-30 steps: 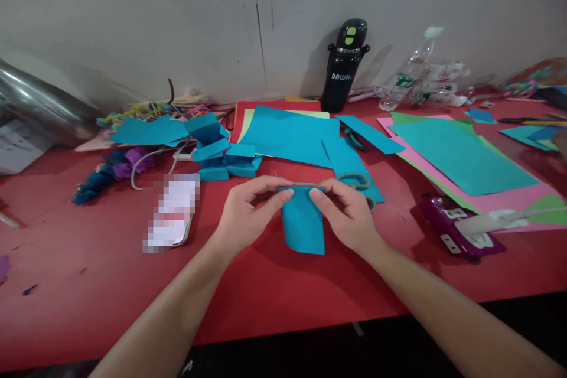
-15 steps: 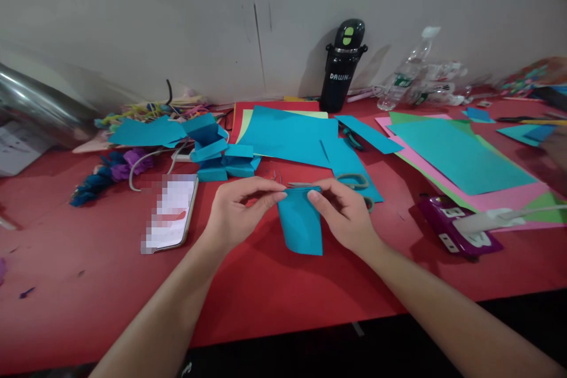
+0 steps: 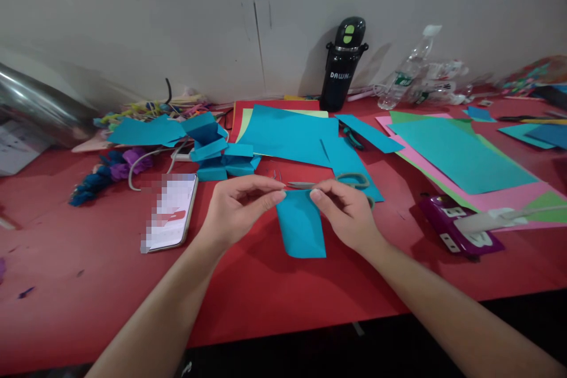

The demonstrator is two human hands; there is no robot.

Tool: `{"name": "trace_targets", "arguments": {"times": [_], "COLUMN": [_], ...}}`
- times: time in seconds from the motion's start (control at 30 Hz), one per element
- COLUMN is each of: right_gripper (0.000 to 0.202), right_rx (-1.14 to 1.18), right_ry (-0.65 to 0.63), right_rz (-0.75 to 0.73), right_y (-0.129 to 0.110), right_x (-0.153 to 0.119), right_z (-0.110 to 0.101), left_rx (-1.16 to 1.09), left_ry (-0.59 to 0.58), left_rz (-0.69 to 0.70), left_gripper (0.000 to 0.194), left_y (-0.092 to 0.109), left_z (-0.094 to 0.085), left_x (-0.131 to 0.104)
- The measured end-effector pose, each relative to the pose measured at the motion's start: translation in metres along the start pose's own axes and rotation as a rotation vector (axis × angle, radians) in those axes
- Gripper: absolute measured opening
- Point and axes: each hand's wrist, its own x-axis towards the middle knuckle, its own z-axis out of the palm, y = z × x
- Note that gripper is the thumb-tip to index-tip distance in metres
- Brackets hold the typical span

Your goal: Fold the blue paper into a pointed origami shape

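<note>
My two hands, left (image 3: 234, 209) and right (image 3: 348, 212), pinch one blue strip (image 3: 303, 224), fingers closed, forearms angled inward.

Premises present as a craft work area; type of building cannot be determined. Evidence: a red-topped table (image 3: 274, 301) against a grey wall (image 3: 177, 29), bearing coloured paper sheets (image 3: 465, 153) at right, folded blue paper pieces (image 3: 212, 147) left of centre, and scissors (image 3: 354, 180) near the middle.
</note>
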Motion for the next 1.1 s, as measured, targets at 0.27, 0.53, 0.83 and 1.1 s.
{"name": "trace_targets", "arguments": {"times": [0.27,0.53,0.83,1.1], "right_gripper": [0.025,0.016,0.012,0.011], "right_rx": [-0.053,-0.090,-0.046,0.032], "right_ry": [0.015,0.022,0.045,0.040], "right_rz": [-0.024,-0.059,-0.035,-0.021], "right_y": [0.0020,0.0027,0.0004,-0.0038], "right_x": [-0.0015,-0.0027,-0.0018,-0.0015], "right_z": [-0.0026,-0.0026,-0.0021,-0.0022], "left_rx": [0.023,0.072,0.073,0.043], "left_ry": [-0.010,0.039,0.010,-0.003], "left_rz": [-0.038,0.021,0.019,0.027], "left_gripper": [0.009,0.007,0.006,0.004], "left_y": [0.0014,-0.0033,-0.0035,-0.0048], "left_z": [0.0009,-0.0027,-0.0041,-0.0043], "left_x": [0.0008,0.0000,0.0000,0.0014]}}
